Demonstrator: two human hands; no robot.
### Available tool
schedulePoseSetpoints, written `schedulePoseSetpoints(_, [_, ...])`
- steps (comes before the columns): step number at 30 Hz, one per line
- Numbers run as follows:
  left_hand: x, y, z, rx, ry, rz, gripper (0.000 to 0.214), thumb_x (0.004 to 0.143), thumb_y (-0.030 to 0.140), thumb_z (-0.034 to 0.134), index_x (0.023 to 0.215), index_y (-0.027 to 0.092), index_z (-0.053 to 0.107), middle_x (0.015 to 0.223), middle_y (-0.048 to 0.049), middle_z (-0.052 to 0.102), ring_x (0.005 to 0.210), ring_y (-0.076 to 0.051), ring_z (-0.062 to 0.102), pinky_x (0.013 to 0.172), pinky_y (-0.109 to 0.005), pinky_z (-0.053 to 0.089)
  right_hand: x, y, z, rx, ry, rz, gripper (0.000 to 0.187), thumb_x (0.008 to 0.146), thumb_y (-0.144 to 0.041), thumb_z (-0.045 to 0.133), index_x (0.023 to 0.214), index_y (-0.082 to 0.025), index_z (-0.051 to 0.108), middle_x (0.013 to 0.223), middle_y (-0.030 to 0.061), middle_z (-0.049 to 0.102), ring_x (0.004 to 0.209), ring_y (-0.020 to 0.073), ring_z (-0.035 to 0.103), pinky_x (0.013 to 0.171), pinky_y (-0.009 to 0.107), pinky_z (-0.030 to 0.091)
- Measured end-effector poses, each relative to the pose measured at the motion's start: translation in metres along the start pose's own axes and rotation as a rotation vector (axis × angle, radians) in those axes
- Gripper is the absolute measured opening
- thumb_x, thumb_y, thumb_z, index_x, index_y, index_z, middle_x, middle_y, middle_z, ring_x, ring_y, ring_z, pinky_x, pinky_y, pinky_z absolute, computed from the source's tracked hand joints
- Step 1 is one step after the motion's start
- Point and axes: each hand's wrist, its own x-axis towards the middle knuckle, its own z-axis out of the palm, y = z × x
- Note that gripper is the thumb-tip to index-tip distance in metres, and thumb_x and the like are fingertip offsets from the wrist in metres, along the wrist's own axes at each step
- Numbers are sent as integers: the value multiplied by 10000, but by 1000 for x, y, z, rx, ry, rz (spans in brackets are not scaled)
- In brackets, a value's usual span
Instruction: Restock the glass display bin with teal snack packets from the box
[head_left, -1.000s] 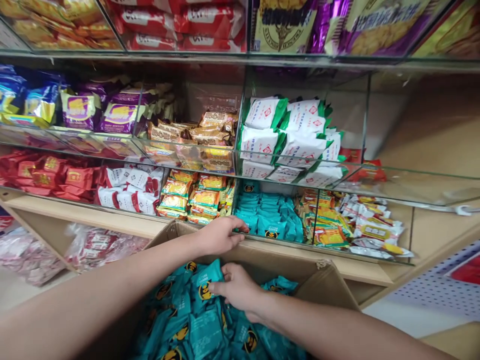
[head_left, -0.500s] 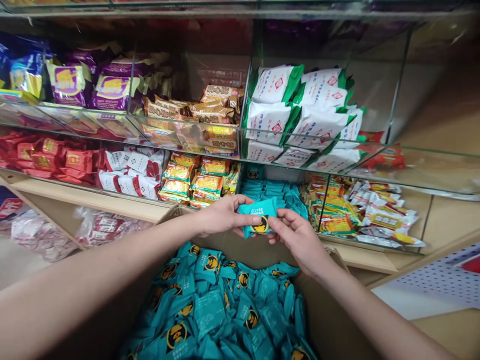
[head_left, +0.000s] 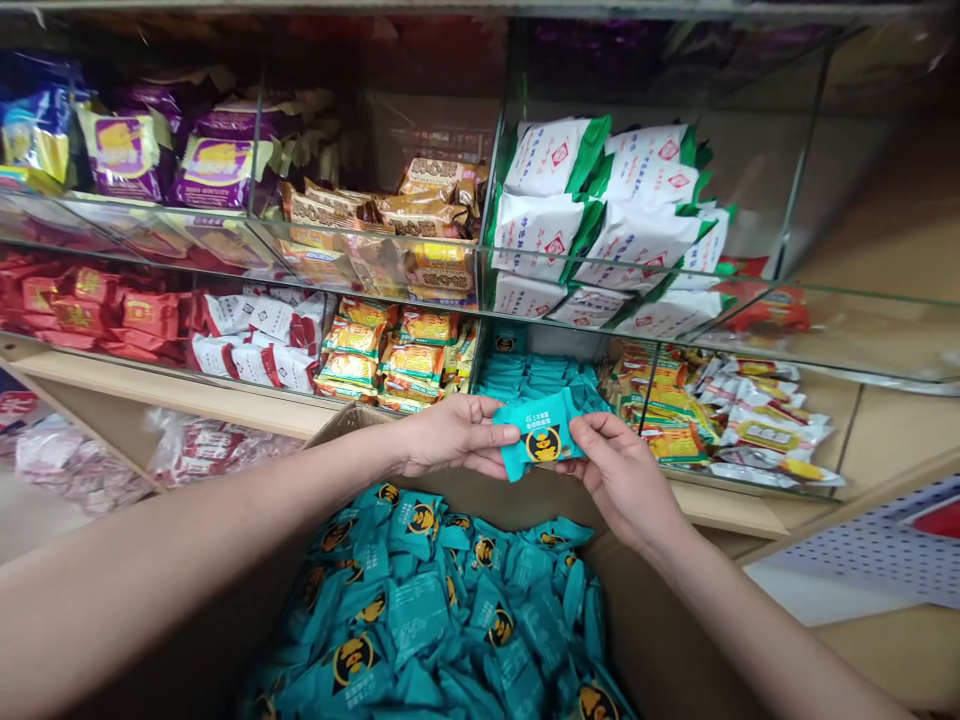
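Note:
A teal snack packet [head_left: 541, 435] with a yellow-and-black round emblem is held level between both hands, its printed face toward me. My left hand [head_left: 457, 436] pinches its left end, thumb on the front. At the other end, my right hand [head_left: 619, 470] grips the packet between thumb and fingers. Below the hands stands a cardboard box [head_left: 637, 610] with many loose teal packets [head_left: 427, 620] of the same kind. Right behind the held packet, more teal packets [head_left: 536, 380] lie stacked in a shelf compartment, partly hidden by it.
Glass-fronted shelves carry white-and-green packets [head_left: 637, 240], brown packets [head_left: 427, 210], purple packets [head_left: 221, 170], orange-yellow packets [head_left: 416, 355] and red packets [head_left: 82, 305]. A glass shelf edge [head_left: 585, 330] runs above the teal compartment. Bagged goods [head_left: 202, 445] lie lower left.
Both hands have shifted slightly right with the packet. The right hand's grip has moved to the packet's right end, so more of its printed front shows.

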Motion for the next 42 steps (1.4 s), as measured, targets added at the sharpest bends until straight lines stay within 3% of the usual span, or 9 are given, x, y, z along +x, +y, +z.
schedulePoseSetpoints(5, [0,-2,-1,11,6,-62,317,609,320,691,831,135,561,705,-22,642,635,-102,613,690,-268,481,5,0,-9,-165,-2,-53,252,646,-389,651,679,-187,505,586,-32,561,507,103,533,457,235,462])
schedulePoseSetpoints(10, [-2,-2,3,144,1,-3,508,618,323,678,1060,175,474,752,-5,630,660,-93,590,635,-241,457,5,-1,-12,-438,-107,-165,257,659,-406,629,662,-183,502,508,-34,531,461,101,509,446,236,459])
schedulePoseSetpoints(13, [-2,-5,11,214,4,36,427,572,293,706,918,128,520,664,16,602,580,-75,548,565,-216,438,0,0,-7,-460,-128,-183,237,663,-391,630,683,-186,513,522,-41,513,475,88,493,448,217,450])
schedulePoseSetpoints(16, [-2,-9,19,121,86,101,326,575,315,701,756,123,509,679,6,589,596,-76,543,569,-216,434,-7,1,-2,-324,-143,-106,303,640,-373,657,839,-210,497,718,-19,583,608,108,548,499,227,473])
schedulePoseSetpoints(19, [-3,-9,25,13,180,152,357,586,338,694,814,141,502,727,-4,583,607,-80,545,563,-221,430,-12,3,3,-258,-271,74,350,641,-355,660,902,-209,479,853,10,592,745,145,580,563,264,497])
schedulePoseSetpoints(22, [-4,-6,26,106,231,187,406,566,349,701,869,153,514,703,5,571,572,-77,524,525,-209,412,-14,3,4,-292,-350,126,301,665,-334,641,889,-183,509,837,15,588,780,150,581,615,277,500])
schedulePoseSetpoints(27, [-1,0,17,419,319,271,368,608,412,641,866,160,565,657,26,531,549,-68,473,491,-188,396,-12,3,2,-351,-256,73,310,591,-283,704,774,-188,472,718,-51,543,598,93,561,559,242,475])
schedulePoseSetpoints(36, [5,-3,11,282,345,224,307,672,459,557,715,177,443,529,65,454,466,-62,428,423,-179,384,-8,0,-4,-260,-190,54,259,660,-347,650,800,-182,508,692,-31,556,566,78,511,535,217,440])
schedulePoseSetpoints(42, [7,-11,12,452,416,292,307,763,511,411,748,205,390,561,54,459,466,-91,488,385,-192,390,-8,5,-5,-264,-194,17,224,702,-369,603,743,-174,501,659,-21,556,539,84,503,531,228,408])
